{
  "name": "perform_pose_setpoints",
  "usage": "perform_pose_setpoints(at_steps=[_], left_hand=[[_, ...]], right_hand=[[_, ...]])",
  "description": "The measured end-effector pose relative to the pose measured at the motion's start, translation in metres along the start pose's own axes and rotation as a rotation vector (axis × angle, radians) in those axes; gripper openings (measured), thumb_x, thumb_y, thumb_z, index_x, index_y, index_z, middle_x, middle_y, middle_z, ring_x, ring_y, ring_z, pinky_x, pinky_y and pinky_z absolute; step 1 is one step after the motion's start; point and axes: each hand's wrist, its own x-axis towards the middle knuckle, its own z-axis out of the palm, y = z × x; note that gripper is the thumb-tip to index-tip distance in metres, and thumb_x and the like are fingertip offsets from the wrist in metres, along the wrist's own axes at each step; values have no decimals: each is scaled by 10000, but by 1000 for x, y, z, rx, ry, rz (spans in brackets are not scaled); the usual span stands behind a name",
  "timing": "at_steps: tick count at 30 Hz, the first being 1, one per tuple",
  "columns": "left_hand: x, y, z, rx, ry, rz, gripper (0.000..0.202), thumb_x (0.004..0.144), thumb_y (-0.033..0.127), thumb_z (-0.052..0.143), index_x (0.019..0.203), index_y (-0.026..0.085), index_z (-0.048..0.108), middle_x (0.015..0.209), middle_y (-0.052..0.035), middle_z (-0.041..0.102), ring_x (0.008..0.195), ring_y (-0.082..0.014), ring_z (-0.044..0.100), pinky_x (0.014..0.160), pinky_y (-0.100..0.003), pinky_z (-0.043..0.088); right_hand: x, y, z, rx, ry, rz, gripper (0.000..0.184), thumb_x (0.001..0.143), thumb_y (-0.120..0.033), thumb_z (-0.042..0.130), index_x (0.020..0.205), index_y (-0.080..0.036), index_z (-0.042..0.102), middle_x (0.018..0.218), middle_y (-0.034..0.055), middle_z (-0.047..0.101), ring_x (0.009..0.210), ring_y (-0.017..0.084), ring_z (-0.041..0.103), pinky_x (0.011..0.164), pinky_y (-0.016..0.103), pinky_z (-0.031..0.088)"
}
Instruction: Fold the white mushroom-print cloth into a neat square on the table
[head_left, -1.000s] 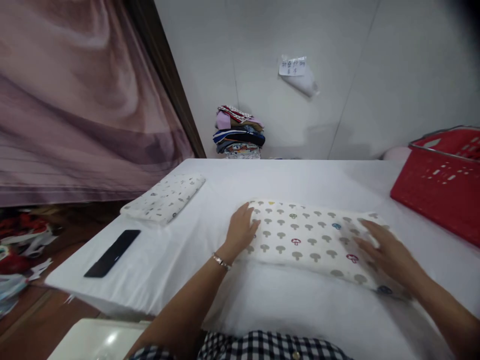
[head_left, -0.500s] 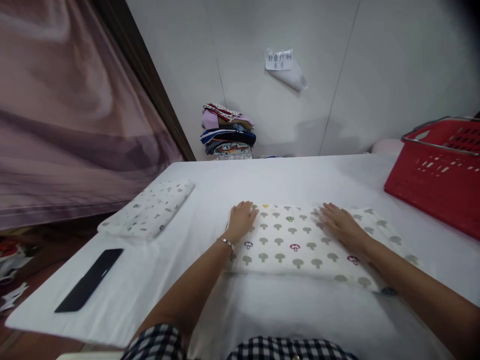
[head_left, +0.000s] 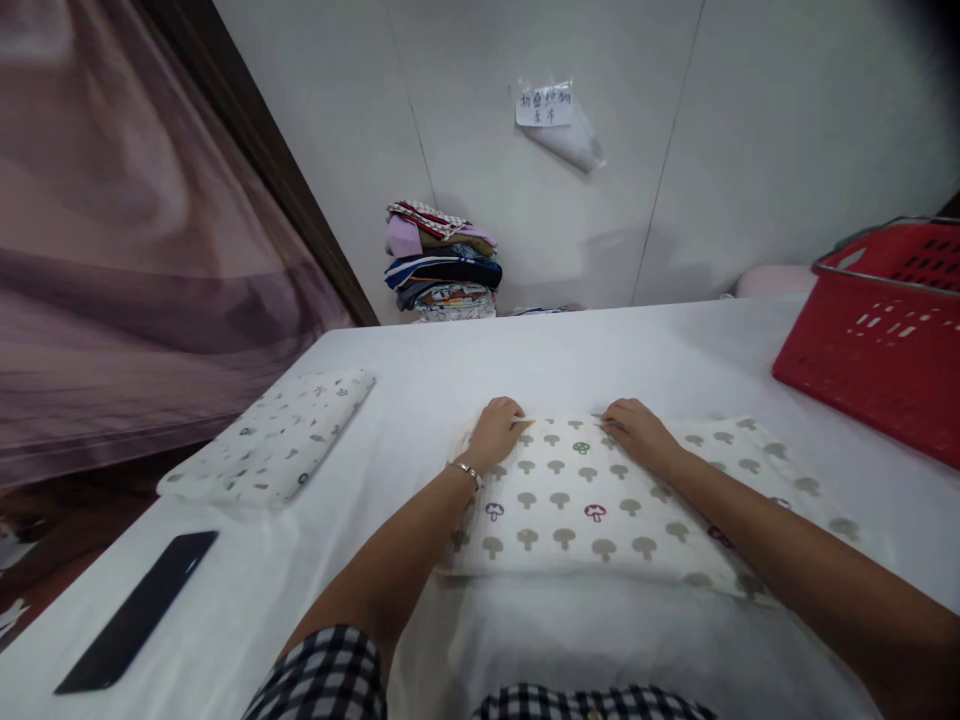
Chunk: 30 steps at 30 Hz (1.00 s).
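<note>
A white cloth with a mushroom print [head_left: 570, 500], mostly grey with a few coloured mushrooms, lies flat in a long strip on the white table [head_left: 420, 370]. At its far edge, toward the left end, my left hand [head_left: 497, 430] has its fingers curled over and pinching the fabric. My right hand [head_left: 639, 432] pinches the same edge farther right, and the edge between the two hands is slightly raised. The right forearm passes over the cloth's right part and hides some of it.
A folded cloth with small prints [head_left: 274, 435] lies at the table's left. Nearer me is a flat black object [head_left: 139, 610]. A red basket [head_left: 862, 360] stands at the right. Behind the table, folded fabrics [head_left: 442, 265] are stacked against the wall. A pink curtain [head_left: 150, 230] hangs on the left.
My hands lay flat on the cloth; now their fingers are curled on its far edge. The right hand has moved left, closer to the left hand. The view has shifted slightly.
</note>
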Motion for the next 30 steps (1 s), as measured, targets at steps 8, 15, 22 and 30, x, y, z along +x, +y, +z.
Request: perform_pose_setpoints(at_steps=[8,15,22,30], left_hand=[[1,-4,-4,-62,-59,-7,27,813,179,548,819,202,561,974,-38,630,967,-192,548,922,-345,388],[8,-4,-6,9,-80,16,36,831,205,558,800,188,557,875,-34,621,855,-185,550,815,-324,420],[3,-3,-7,90,-95,105,70,823,125,514,791,184,534,871,-43,587,869,-189,517,800,-324,410],[3,-1,-12,2,-131,70,20,829,211,539,829,192,544,922,-29,586,862,-167,537,766,-287,431]], right_hand=[[-1,-7,-4,-5,25,2,141,854,-211,440,755,-222,541,866,65,613,875,232,525,796,367,418],[4,-10,-4,-108,-22,-9,186,868,-192,403,743,-206,539,822,70,609,855,220,521,772,340,396],[-2,-12,-4,-106,11,-77,228,878,-189,377,766,-195,576,867,88,631,868,232,519,772,361,403],[-2,-11,-4,-157,-2,-35,224,896,-240,410,932,-198,627,948,89,637,899,244,532,820,383,388]])
